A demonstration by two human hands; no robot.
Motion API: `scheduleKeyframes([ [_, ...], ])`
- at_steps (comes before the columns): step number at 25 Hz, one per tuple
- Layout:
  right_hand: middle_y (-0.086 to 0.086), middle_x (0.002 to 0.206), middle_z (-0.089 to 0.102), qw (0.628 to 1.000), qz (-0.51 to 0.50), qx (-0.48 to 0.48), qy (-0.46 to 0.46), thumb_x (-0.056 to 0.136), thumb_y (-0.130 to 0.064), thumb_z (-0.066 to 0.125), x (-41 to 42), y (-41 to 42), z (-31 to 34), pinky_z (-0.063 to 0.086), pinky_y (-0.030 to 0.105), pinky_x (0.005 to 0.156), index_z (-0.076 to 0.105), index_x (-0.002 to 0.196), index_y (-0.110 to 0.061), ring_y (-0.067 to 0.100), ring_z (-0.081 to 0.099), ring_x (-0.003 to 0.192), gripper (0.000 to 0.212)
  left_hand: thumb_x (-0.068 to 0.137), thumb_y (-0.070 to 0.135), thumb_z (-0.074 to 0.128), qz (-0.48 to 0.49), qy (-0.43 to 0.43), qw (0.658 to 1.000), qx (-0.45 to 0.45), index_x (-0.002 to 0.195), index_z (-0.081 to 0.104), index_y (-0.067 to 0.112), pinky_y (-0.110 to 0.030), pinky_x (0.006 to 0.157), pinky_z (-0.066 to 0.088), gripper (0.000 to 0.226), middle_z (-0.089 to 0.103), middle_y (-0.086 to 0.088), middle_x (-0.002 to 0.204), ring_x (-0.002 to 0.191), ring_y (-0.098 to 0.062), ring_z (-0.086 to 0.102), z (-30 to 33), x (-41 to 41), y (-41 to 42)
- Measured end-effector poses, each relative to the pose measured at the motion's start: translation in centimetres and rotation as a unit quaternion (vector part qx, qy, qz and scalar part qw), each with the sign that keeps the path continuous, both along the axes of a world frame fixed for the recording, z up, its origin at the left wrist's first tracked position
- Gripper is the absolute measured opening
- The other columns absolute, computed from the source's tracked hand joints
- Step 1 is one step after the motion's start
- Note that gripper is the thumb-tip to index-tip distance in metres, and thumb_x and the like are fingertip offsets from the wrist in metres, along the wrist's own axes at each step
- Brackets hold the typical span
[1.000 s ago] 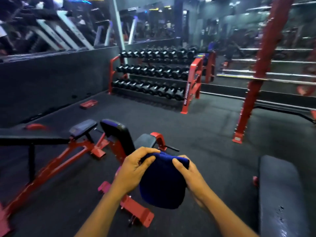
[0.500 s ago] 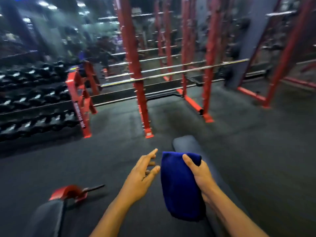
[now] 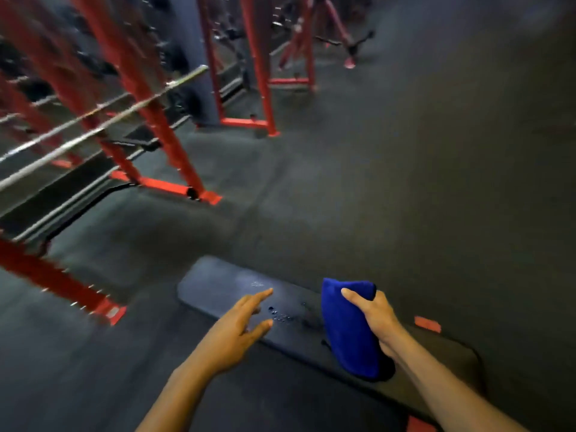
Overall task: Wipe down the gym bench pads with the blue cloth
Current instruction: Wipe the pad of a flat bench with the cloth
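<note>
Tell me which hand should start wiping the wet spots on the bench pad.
The right hand, probably: it already grips the blue cloth over the bench pad, beside the droplets. The left hand hovers open and holds nothing.

Gym (red racks (image 3: 174, 145), bench pad (image 3: 218, 288))

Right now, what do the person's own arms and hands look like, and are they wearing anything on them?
Both forearms are bare as far as the picture shows: no sleeves, gloves, watch or wristbands. The left hand and the right hand show no rings that I can make out, though the picture is somewhat blurred. Both arms enter from the bottom edge.
</note>
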State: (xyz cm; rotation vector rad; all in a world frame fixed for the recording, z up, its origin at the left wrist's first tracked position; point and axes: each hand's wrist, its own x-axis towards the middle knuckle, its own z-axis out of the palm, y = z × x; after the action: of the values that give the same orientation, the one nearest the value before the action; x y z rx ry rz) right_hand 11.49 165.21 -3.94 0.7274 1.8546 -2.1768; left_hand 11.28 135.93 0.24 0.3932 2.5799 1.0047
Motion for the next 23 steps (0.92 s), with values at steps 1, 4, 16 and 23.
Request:
scheduleKeyframes([
  [1,0.006,0.088,0.078,0.999,-0.036,0.01,-0.017,0.086,-0.028,0.075,0.4,0.8,-1.0,0.054,0.029,0.064,0.073,0.094,-0.01,0.02,0.073,0.079,0.02,0.099,0.043,0.06,-0.037,-0.018,0.999,-0.005,0.141,0.03,0.059,-0.006,0.094,0.041,0.054,0.042,0.032,0.139,0.125,0.021,0.042,-1.0,-1.5,0.2],
  [4,0.004,0.094,0.077,0.987,-0.145,0.023,-0.069,0.086,-0.032,0.077,2.9,2.1,-4.5,0.057,0.031,0.074,0.071,0.098,-0.012,0.019,0.073,0.087,0.024,0.1,0.044,0.058,-0.147,-0.073,0.986,-0.033,0.145,0.028,0.056,-0.008,0.099,0.038,0.056,0.041,0.03,0.14,0.124,0.017,0.045,-3.3,-5.4,0.9],
  [16,0.003,0.118,0.067,0.783,-0.592,0.001,-0.193,0.093,-0.041,0.066,17.2,-4.6,-10.7,0.05,0.035,0.091,0.064,0.115,-0.006,0.024,0.063,0.107,0.041,0.096,0.062,0.049,-0.525,-0.103,0.832,-0.146,0.147,0.029,0.041,0.005,0.092,0.027,0.059,0.037,0.018,0.148,0.135,-0.005,0.042,-10.9,-14.8,6.9],
  [23,0.011,0.122,0.065,0.687,-0.687,-0.061,-0.226,0.094,-0.049,0.06,19.4,-4.7,-15.1,0.043,0.035,0.084,0.061,0.127,-0.011,0.027,0.06,0.108,0.051,0.086,0.088,0.021,-0.667,0.003,0.72,-0.189,0.163,0.014,0.021,-0.026,0.12,0.02,0.102,0.009,0.0,0.171,0.155,-0.02,0.02,-19.9,-15.4,20.5],
])
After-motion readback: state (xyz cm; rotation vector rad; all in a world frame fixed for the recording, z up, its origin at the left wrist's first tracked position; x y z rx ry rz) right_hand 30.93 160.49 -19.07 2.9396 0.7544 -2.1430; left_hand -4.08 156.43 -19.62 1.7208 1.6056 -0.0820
